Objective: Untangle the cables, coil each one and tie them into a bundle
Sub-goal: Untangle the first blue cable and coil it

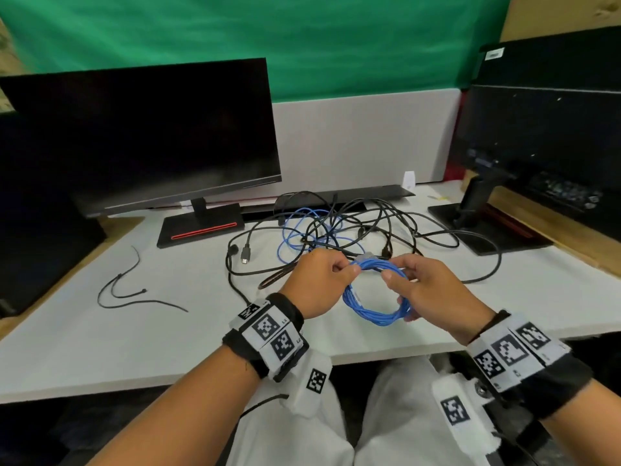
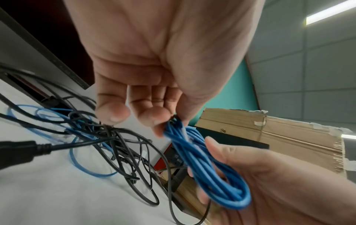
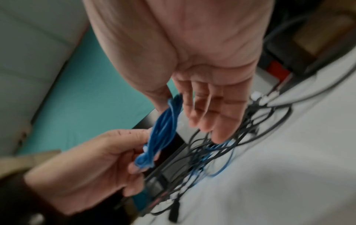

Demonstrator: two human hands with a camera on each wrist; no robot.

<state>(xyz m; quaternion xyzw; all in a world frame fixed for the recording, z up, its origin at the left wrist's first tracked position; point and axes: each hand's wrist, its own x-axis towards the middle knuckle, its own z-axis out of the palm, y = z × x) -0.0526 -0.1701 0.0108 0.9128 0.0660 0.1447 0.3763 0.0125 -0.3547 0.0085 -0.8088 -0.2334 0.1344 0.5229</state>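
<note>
A blue cable wound into a coil [image 1: 373, 317] hangs in the air over the front of the white table [image 1: 168, 348]. My left hand [image 1: 342, 269] pinches the coil's upper left end, seen close up in the left wrist view as the coil [image 2: 208, 167] under my fingertips [image 2: 159, 121]. My right hand [image 1: 400, 280] grips the coil's right side, thumb on top and fingers underneath. In the blurred right wrist view the coil [image 3: 163, 129] runs between both hands. Behind them a tangle of black cables [image 1: 369, 223] with a lighter blue cable [image 1: 295, 230] lies on the table.
A dark monitor [image 1: 144, 136] stands at the back left and another [image 1: 537, 129] at the right, their bases on the table. Thin black ties [image 1: 134, 294] lie at the left. A black plug [image 1: 245, 253] lies at the tangle's left edge.
</note>
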